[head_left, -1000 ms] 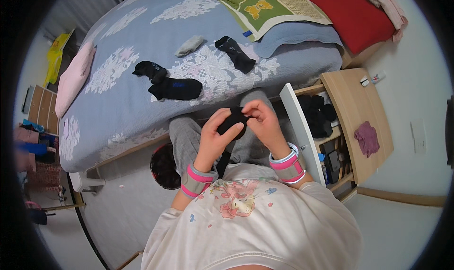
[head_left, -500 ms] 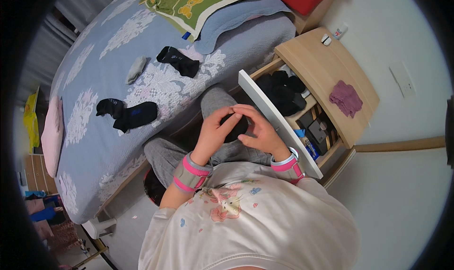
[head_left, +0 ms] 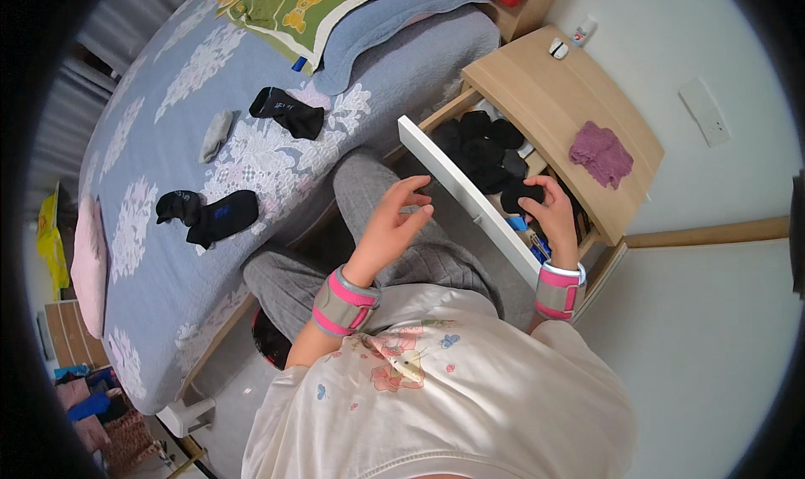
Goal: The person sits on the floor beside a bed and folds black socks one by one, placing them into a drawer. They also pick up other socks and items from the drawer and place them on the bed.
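My right hand (head_left: 555, 221) is inside the open drawer (head_left: 457, 192), its thumb and fingers closed around a balled black sock (head_left: 520, 196). That ball is beside several other dark rolled socks (head_left: 480, 154) at the drawer's far end. My left hand (head_left: 390, 229) hovers over my lap near the drawer front, holding nothing, with its fingers apart. On the bed lie a pair of black socks (head_left: 226, 215), another black pair (head_left: 289, 113) farther off, and a small grey sock (head_left: 216, 136).
The drawer belongs to a wooden nightstand (head_left: 537, 77), which bears a crumpled mauve cloth (head_left: 601, 155), a small white case (head_left: 558, 48) and a white bottle (head_left: 584, 31). The blue floral bedspread (head_left: 168, 177) extends to the left. A pink pillow (head_left: 88, 265) rests at its edge.
My hands have parted. The right one has carried the balled black sock from above my lap into the drawer; the left one has let go and opened. The view has shifted slightly.
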Motion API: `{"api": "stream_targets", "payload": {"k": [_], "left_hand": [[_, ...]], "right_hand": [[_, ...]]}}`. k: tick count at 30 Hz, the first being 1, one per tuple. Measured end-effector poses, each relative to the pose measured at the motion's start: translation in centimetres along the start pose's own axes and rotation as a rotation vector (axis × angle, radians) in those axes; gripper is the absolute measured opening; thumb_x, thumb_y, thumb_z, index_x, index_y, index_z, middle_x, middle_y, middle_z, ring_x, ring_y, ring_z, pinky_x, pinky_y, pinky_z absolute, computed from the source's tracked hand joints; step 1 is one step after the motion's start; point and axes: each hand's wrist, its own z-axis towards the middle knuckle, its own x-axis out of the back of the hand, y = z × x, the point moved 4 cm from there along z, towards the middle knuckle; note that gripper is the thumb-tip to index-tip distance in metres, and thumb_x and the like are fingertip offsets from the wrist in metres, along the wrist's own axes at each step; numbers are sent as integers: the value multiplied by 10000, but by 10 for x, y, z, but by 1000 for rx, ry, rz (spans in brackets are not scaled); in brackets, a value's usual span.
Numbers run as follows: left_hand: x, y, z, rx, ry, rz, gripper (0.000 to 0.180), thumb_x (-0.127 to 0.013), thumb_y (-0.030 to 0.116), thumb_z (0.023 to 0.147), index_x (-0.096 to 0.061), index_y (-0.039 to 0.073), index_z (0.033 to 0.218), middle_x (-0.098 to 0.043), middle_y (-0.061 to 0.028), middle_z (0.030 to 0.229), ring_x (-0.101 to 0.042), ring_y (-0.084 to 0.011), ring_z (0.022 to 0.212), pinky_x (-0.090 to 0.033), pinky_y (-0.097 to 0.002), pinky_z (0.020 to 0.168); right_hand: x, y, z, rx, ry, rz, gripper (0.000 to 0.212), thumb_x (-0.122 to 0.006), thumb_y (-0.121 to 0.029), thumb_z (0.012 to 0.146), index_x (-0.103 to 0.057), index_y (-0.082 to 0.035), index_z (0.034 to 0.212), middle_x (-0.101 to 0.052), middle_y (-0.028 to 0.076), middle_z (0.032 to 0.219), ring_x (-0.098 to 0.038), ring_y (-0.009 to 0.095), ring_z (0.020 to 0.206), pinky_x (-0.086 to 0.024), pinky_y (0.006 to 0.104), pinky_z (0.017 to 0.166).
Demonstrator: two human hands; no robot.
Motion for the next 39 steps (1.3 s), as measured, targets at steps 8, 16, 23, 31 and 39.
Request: {"api": "stream_targets", "payload": {"k": [8,16,23,31,39], "left_hand": [[31,1,-19,-12,152,-10,267,-515,90,920,-569,-3,1165,-580,-86,1159,-555,-158,1042,-495,-296,827],[67,-16,-49,33,328,-53,216,-517,117,931,-608,7,1093,-625,-58,1068,-568,-124,984,-475,-273,822],[87,-18,-70,-3,448,-85,211,-519,127,931,-613,9,1078,-629,-43,1035,-567,-110,948,-478,-264,814],[137,-38,-108,-35,739,-361,235,-510,122,928,-584,9,1119,-620,-82,1080,-585,-160,994,-483,-285,830],[181,-56,-150,-59,988,-388,229,-512,116,926,-578,8,1117,-629,-85,1056,-599,-151,961,-483,-274,796]], "right_hand": [[-24,42,32,238,-17,-779,320,-678,-97,657,-647,-67,974,-568,168,952,-606,319,801,-519,363,680],[-29,56,35,145,-16,-668,396,-570,-176,838,-527,-61,1214,-648,195,895,-632,324,836,-488,391,748],[-47,34,30,-11,-252,-876,544,-457,-465,921,-635,45,981,-653,230,920,-639,293,836,-461,361,762],[-65,29,71,114,-398,-1361,587,-394,-488,899,-666,30,852,-615,261,887,-594,431,844,-467,475,779],[-259,-92,63,891,-531,-693,188,-595,-156,831,-662,-24,947,-636,161,1024,-569,340,975,-443,403,851]]}}
